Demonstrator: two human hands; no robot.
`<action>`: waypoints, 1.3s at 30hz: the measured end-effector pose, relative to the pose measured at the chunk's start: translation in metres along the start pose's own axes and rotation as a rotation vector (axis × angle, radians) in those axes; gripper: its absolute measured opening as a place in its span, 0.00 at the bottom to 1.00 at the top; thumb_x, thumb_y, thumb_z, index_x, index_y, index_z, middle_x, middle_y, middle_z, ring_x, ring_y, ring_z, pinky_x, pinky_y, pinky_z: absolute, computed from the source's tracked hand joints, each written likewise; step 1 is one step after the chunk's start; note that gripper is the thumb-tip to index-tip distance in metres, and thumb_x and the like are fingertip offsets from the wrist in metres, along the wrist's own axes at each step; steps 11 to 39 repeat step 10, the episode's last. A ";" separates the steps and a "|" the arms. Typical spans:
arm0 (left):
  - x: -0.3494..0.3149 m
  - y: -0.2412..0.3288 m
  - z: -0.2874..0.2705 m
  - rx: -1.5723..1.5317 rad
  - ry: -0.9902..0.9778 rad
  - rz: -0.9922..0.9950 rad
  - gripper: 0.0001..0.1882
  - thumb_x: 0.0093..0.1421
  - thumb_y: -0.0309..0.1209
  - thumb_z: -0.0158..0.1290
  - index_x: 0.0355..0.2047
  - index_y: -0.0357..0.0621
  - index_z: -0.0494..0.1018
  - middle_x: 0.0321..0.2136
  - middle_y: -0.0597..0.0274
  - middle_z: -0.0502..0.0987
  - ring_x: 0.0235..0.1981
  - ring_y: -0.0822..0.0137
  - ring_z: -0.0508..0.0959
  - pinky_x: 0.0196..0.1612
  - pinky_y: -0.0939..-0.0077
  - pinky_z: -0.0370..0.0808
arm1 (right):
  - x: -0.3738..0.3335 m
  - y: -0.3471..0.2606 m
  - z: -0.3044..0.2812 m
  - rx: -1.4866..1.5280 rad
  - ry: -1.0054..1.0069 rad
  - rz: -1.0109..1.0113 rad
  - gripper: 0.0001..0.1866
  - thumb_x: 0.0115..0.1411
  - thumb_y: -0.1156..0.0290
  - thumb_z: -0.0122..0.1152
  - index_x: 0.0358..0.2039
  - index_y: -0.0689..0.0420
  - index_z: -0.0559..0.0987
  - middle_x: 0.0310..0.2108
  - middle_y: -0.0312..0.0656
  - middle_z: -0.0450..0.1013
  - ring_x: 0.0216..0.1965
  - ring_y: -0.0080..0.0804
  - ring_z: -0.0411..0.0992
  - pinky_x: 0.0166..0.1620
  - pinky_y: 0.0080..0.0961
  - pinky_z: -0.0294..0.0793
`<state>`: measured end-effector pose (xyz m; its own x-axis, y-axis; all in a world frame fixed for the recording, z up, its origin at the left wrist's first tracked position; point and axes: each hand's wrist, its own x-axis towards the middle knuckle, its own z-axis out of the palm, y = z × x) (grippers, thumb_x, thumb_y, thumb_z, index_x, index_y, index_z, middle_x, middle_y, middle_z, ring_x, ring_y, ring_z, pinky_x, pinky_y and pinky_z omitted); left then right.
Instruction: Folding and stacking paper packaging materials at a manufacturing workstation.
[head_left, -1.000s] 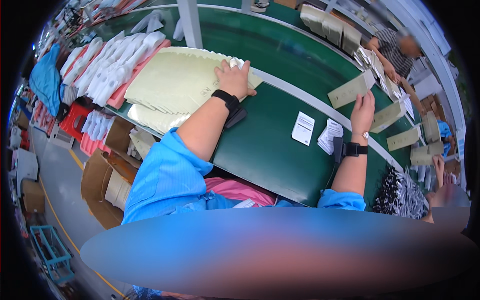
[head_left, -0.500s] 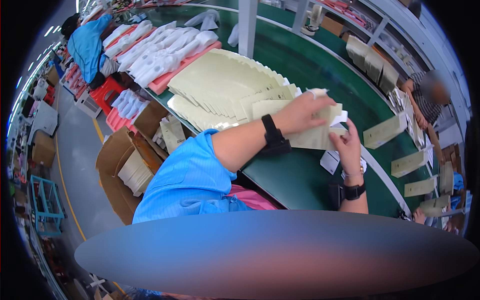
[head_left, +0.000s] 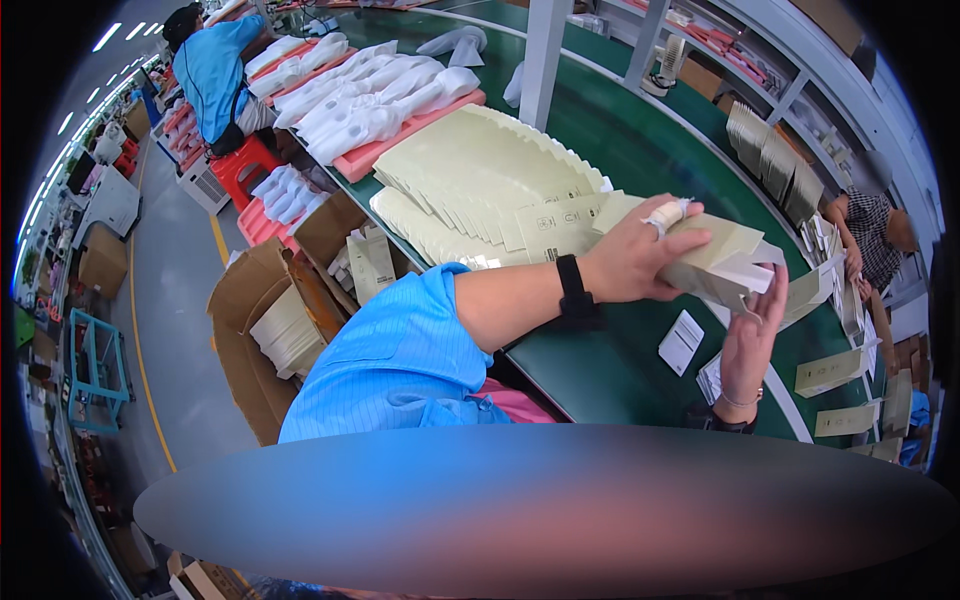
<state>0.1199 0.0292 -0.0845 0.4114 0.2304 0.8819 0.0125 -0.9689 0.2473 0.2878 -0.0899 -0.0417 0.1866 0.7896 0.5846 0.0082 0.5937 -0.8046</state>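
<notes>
A pale cream paper carton [head_left: 735,240], opened into a box shape with white flaps at its right end, is in front of me above the green table. My left hand [head_left: 650,250] is closed around its left part, with a white wrap on one finger. My right hand [head_left: 752,345] is at the flap end, fingers stretched out and touching the flaps. Left of my left hand lies a fanned stack of flat cream cartons [head_left: 450,170]. A white printed card [head_left: 682,342] lies below the carton, with more white papers [head_left: 710,380] partly behind my right hand.
White-wrapped items [head_left: 370,100] lie on pink foam at the far left. A cardboard box [head_left: 245,330] stands left of the table. Upright cartons [head_left: 835,370] line the belt at right, beyond a pale rail. A metal post [head_left: 545,60] rises behind. Co-workers are at far left and right.
The carton has gone from nearly flat to opened out, and its end has turned to the right. My left hand now wraps its side; my right hand has straightened its fingers. The view has shifted.
</notes>
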 end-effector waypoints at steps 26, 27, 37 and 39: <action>-0.004 0.029 0.011 -0.043 0.063 0.113 0.24 0.47 0.32 0.64 0.42 0.80 0.73 0.58 0.54 0.58 0.56 0.45 0.63 0.62 0.42 0.53 | -0.024 0.019 0.011 0.212 -0.025 0.082 0.43 0.59 0.56 0.56 0.66 0.55 0.43 0.66 0.42 0.47 0.65 0.44 0.50 0.65 0.42 0.49; -0.004 0.029 0.011 -0.043 0.063 0.113 0.24 0.47 0.32 0.64 0.42 0.80 0.73 0.58 0.54 0.58 0.56 0.45 0.63 0.62 0.42 0.53 | -0.024 0.019 0.011 0.212 -0.025 0.082 0.43 0.59 0.56 0.56 0.66 0.55 0.43 0.66 0.42 0.47 0.65 0.44 0.50 0.65 0.42 0.49; -0.004 0.029 0.011 -0.043 0.063 0.113 0.24 0.47 0.32 0.64 0.42 0.80 0.73 0.58 0.54 0.58 0.56 0.45 0.63 0.62 0.42 0.53 | -0.024 0.019 0.011 0.212 -0.025 0.082 0.43 0.59 0.56 0.56 0.66 0.55 0.43 0.66 0.42 0.47 0.65 0.44 0.50 0.65 0.42 0.49; -0.004 0.029 0.011 -0.043 0.063 0.113 0.24 0.47 0.32 0.64 0.42 0.80 0.73 0.58 0.54 0.58 0.56 0.45 0.63 0.62 0.42 0.53 | -0.024 0.019 0.011 0.212 -0.025 0.082 0.43 0.59 0.56 0.56 0.66 0.55 0.43 0.66 0.42 0.47 0.65 0.44 0.50 0.65 0.42 0.49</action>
